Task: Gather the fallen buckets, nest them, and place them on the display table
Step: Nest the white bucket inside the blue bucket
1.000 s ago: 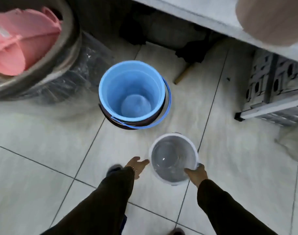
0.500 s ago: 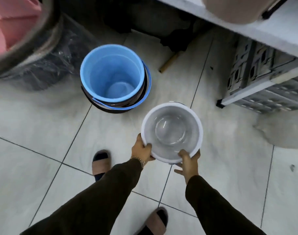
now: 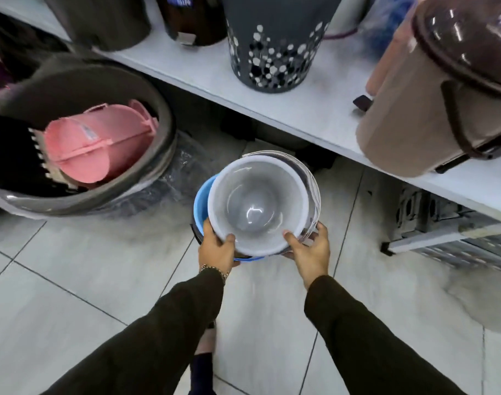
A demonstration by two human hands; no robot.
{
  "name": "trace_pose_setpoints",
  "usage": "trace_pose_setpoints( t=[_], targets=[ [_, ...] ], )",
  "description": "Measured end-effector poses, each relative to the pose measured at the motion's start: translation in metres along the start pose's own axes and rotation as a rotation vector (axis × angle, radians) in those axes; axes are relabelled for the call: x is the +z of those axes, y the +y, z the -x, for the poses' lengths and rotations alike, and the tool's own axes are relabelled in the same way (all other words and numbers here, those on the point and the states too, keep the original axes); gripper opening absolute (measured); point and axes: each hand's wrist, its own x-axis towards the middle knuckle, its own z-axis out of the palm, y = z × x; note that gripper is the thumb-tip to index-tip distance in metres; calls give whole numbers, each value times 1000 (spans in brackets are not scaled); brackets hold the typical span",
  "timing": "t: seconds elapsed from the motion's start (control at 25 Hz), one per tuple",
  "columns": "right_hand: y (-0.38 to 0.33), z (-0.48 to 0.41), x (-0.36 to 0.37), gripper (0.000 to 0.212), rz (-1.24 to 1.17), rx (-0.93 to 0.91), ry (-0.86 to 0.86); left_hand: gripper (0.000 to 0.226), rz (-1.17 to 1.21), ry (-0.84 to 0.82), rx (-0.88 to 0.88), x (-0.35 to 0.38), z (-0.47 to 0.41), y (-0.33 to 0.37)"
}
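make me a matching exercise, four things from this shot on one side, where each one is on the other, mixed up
Things:
1. white bucket
2. blue bucket
3. pink bucket
4. dotted grey bin

Places:
A. standing on the display table
B. lying in the big grey tub
C. held at the rim by both hands, left hand and right hand
D. around the white one, showing at its left

Pairs: 1-C, 2-D, 3-B, 4-A

Pale grey tiled floor (image 3: 72, 295), dark grout lines. White desk (image 3: 309, 106) across top, dark shadow beneath. Grey perforated crates (image 3: 457, 238) under desk at right.
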Motion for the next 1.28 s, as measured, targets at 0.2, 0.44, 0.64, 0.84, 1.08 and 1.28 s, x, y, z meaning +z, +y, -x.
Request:
trace_pose_setpoints(
  t=[0.2,0.44,0.64,0.84,1.08,1.28],
  targets=[
    [41,-48,79,56,181,48,35,70,-506,12,-29,-42,-89,-22],
    [90,-83,100,99,591,60,152,95,-497,-92,-171,-26,-158,-54],
    [116,-105,97,141,642,244,255,116,-340,19,-250,-31,-185,-81],
    [129,-113,92,151,464,461,254,64,-266,-73,-474,-42,-205,-79],
    [135,-84,88,80,113,463,322,49,-280,-157,-483,-54,-196,-67],
    [113,-21,85,73,24,416,356,49,-285,-179,-435,-82,-147,-42]
  ],
)
